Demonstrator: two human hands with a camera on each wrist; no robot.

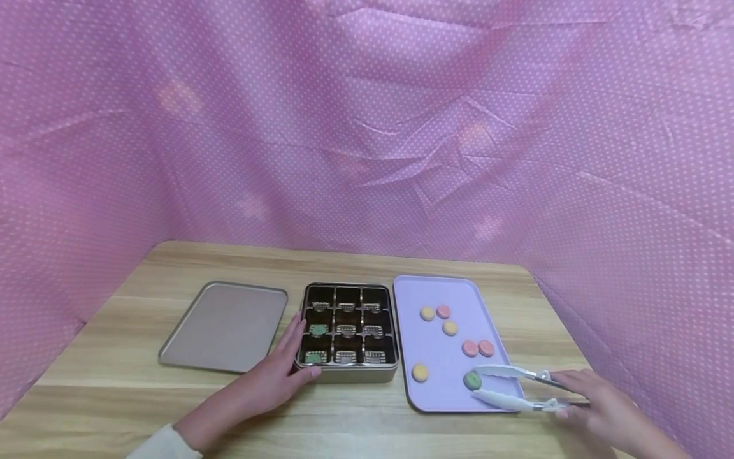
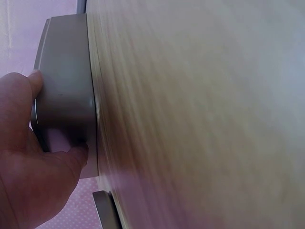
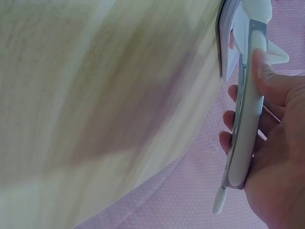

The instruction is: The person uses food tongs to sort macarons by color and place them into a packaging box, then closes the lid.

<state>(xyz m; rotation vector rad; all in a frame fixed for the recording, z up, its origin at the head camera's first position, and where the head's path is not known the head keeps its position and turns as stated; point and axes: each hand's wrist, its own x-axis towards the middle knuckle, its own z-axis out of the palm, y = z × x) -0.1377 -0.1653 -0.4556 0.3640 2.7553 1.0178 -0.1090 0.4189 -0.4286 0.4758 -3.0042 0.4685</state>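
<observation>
Your right grip (image 1: pixel 596 398) curls its fingers and thumb around the handles of the tongs (image 1: pixel 504 400), whose metal arms end in pale scalloped tips. The tongs' long axis runs roughly side to side, tips pointing left toward the tin (image 1: pixel 361 375). Those tips stand spread, 1 beyond and 1 on the near side of the green macaron (image 1: pixel 473 380); you cannot tell whether they touch it. It lies flat at the near right of the lilac tray (image 1: pixel 436 287), and the dark marks on its top are too small to read. 3 round pink macarons (image 1: pixel 470 348) and 3 yellow macarons (image 1: pixel 450 328) share the tray, whose long axis runs away from you.

Your left grip (image 1: pixel 283 370) clasps the tin's near left corner, fingers along the left wall and thumb at the near wall. The metal tin has rounded corners and 9 glossy dark compartments; 2 green discs (image 1: pixel 318 330) sit in the left column, middle and near rows. Left of it, the flat metal lid (image 1: pixel 223 328) rests on the wood-grained worktop (image 1: pixel 355 421).
</observation>
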